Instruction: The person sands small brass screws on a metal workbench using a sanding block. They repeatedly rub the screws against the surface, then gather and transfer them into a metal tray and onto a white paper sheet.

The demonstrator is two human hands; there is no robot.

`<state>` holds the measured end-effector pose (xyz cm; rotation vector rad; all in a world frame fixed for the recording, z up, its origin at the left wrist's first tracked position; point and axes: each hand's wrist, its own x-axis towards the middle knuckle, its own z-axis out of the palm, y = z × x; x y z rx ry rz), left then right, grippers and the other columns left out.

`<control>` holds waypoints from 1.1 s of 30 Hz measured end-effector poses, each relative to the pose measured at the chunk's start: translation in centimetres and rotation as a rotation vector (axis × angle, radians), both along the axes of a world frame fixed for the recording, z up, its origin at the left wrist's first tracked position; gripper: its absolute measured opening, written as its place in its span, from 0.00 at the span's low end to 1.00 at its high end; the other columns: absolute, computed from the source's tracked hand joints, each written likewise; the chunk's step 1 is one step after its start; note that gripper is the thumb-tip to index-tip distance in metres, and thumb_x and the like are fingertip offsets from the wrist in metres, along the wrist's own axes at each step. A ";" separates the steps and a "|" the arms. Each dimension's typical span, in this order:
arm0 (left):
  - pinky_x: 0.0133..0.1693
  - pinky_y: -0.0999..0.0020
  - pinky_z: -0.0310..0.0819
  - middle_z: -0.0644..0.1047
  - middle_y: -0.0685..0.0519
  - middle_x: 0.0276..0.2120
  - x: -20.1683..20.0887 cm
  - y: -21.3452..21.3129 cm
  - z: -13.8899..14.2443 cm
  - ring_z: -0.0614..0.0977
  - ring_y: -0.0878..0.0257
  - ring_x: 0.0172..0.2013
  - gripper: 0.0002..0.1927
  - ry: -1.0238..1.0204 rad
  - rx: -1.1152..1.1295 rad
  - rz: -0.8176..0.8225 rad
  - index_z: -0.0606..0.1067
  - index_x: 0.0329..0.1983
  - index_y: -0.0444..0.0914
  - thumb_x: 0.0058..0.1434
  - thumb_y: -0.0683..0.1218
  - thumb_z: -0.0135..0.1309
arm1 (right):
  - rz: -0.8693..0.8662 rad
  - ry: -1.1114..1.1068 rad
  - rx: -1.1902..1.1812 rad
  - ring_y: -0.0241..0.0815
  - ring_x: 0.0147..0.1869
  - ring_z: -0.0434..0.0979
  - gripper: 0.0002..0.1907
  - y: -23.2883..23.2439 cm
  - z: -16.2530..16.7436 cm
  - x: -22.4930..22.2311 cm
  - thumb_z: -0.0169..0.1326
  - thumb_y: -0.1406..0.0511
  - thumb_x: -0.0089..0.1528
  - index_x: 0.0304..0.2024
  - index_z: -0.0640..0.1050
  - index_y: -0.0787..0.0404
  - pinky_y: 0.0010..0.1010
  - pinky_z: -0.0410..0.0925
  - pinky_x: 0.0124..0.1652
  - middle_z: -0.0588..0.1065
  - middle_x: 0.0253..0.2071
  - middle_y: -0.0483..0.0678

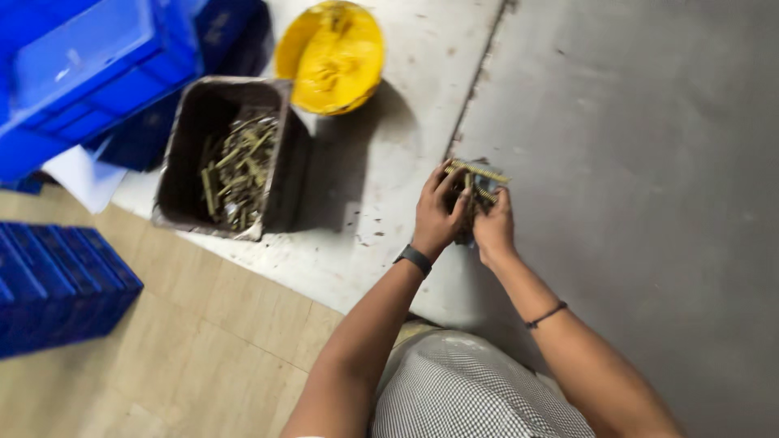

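Note:
My left hand (436, 212) and my right hand (493, 227) are closed together on a bundle of brass-coloured threaded rods (477, 182), held just above a grey metal floor plate. One rod sticks out across the top of the bundle. A black band sits on my left wrist and a thin black cord on my right. My fingers hide most of the bundle.
A dark grey bin (182, 174) with several similar brass rods in it stands to the left. Behind it is a yellow round tub (333, 57). Blue plastic crates (89, 65) sit at the upper left, and a blue ribbed crate (57, 280) at the left edge.

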<state>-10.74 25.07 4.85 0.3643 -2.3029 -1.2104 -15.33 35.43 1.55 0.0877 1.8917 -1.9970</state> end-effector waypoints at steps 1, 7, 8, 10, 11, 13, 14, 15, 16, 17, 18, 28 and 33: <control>0.66 0.55 0.66 0.71 0.40 0.66 0.2 -1.0 1.6 0.72 0.43 0.67 0.23 0.009 -0.025 -0.004 0.76 0.62 0.39 0.65 0.48 0.58 | 0.008 0.024 -0.098 0.42 0.60 0.77 0.22 -1.0 1.0 0.1 0.52 0.73 0.67 0.62 0.64 0.64 0.34 0.73 0.55 0.75 0.57 0.53; 0.66 0.57 0.70 0.72 0.43 0.66 2.9 -14.7 10.7 0.74 0.46 0.66 0.21 0.217 -0.062 -0.015 0.76 0.61 0.40 0.66 0.49 0.60 | 0.059 0.514 -0.032 0.45 0.62 0.74 0.29 -12.3 7.2 0.7 0.55 0.78 0.63 0.66 0.65 0.66 0.34 0.68 0.59 0.73 0.60 0.55; 0.64 0.57 0.71 0.72 0.43 0.65 3.9 -18.0 11.7 0.75 0.47 0.65 0.21 0.197 -0.041 -0.029 0.76 0.61 0.39 0.66 0.48 0.59 | 0.045 0.599 -0.030 0.47 0.64 0.74 0.30 -15.6 7.9 1.0 0.55 0.77 0.63 0.68 0.64 0.67 0.35 0.68 0.61 0.72 0.62 0.56; 0.67 0.57 0.69 0.74 0.44 0.66 6.0 -24.6 13.0 0.75 0.47 0.67 0.17 0.319 -0.019 -0.025 0.77 0.60 0.37 0.69 0.47 0.57 | 0.020 0.769 -0.023 0.50 0.66 0.74 0.33 -22.2 9.1 2.1 0.57 0.75 0.64 0.70 0.61 0.68 0.36 0.68 0.63 0.71 0.64 0.57; 0.69 0.56 0.69 0.74 0.44 0.66 7.2 -27.8 13.3 0.75 0.48 0.68 0.16 0.377 -0.007 -0.022 0.78 0.59 0.36 0.71 0.46 0.56 | 0.071 0.822 0.120 0.52 0.63 0.75 0.35 -25.3 9.6 3.2 0.59 0.74 0.62 0.70 0.62 0.68 0.37 0.68 0.61 0.72 0.60 0.58; 0.61 0.61 0.73 0.75 0.43 0.64 9.2 -33.6 13.2 0.80 0.52 0.61 0.12 0.362 0.228 0.079 0.80 0.52 0.35 0.72 0.46 0.54 | 0.170 0.927 0.409 0.56 0.56 0.76 0.39 -30.5 10.8 5.2 0.62 0.70 0.58 0.70 0.62 0.67 0.39 0.69 0.56 0.76 0.51 0.60; 0.59 0.63 0.74 0.77 0.43 0.62 10.7 -35.9 12.7 0.81 0.54 0.59 0.12 0.272 0.193 0.171 0.81 0.50 0.35 0.71 0.46 0.55 | 0.145 1.048 0.443 0.58 0.56 0.76 0.37 -31.8 11.6 6.1 0.63 0.69 0.59 0.69 0.64 0.68 0.42 0.69 0.56 0.76 0.51 0.61; 0.58 0.64 0.75 0.78 0.44 0.60 12.0 -38.2 12.1 0.82 0.56 0.57 0.12 0.180 0.155 0.260 0.82 0.47 0.34 0.70 0.46 0.56 | 0.119 1.171 0.471 0.61 0.56 0.76 0.36 -32.8 12.5 6.6 0.64 0.69 0.59 0.67 0.65 0.68 0.44 0.69 0.55 0.76 0.51 0.63; 0.56 0.64 0.76 0.80 0.45 0.58 13.1 -40.1 11.7 0.83 0.57 0.54 0.11 0.163 0.223 0.286 0.82 0.47 0.35 0.69 0.46 0.55 | 0.090 1.294 0.494 0.63 0.55 0.76 0.35 -33.6 13.4 6.7 0.64 0.68 0.59 0.66 0.67 0.68 0.47 0.69 0.55 0.76 0.51 0.64; 0.54 0.65 0.77 0.81 0.46 0.56 14.3 -41.6 11.2 0.85 0.58 0.52 0.11 0.139 0.293 0.307 0.81 0.48 0.35 0.68 0.45 0.55 | 0.124 1.185 0.477 0.61 0.52 0.78 0.32 -33.9 14.2 6.8 0.63 0.66 0.62 0.66 0.67 0.68 0.45 0.71 0.52 0.78 0.49 0.63; 0.52 0.65 0.79 0.82 0.47 0.54 15.2 -42.3 10.6 0.86 0.59 0.49 0.11 0.108 0.365 0.325 0.81 0.48 0.35 0.67 0.45 0.55 | 0.158 1.070 0.463 0.58 0.49 0.81 0.30 -33.7 15.0 6.6 0.61 0.65 0.64 0.65 0.67 0.68 0.44 0.73 0.49 0.79 0.47 0.61; 0.67 0.63 0.63 0.84 0.46 0.44 20.0 -46.2 8.6 0.86 0.58 0.44 0.18 0.005 0.137 0.193 0.81 0.50 0.41 0.58 0.34 0.57 | 0.181 1.254 0.733 0.65 0.34 0.77 0.20 -34.0 13.9 9.7 0.61 0.66 0.67 0.56 0.72 0.69 0.50 0.69 0.37 0.77 0.36 0.63; 0.60 0.65 0.77 0.82 0.48 0.54 19.9 -48.0 7.7 0.83 0.61 0.56 0.14 0.359 0.374 0.250 0.77 0.56 0.38 0.68 0.41 0.59 | 0.354 1.168 0.582 0.59 0.35 0.77 0.18 -32.9 13.0 9.7 0.58 0.67 0.70 0.59 0.71 0.69 0.44 0.69 0.36 0.75 0.36 0.60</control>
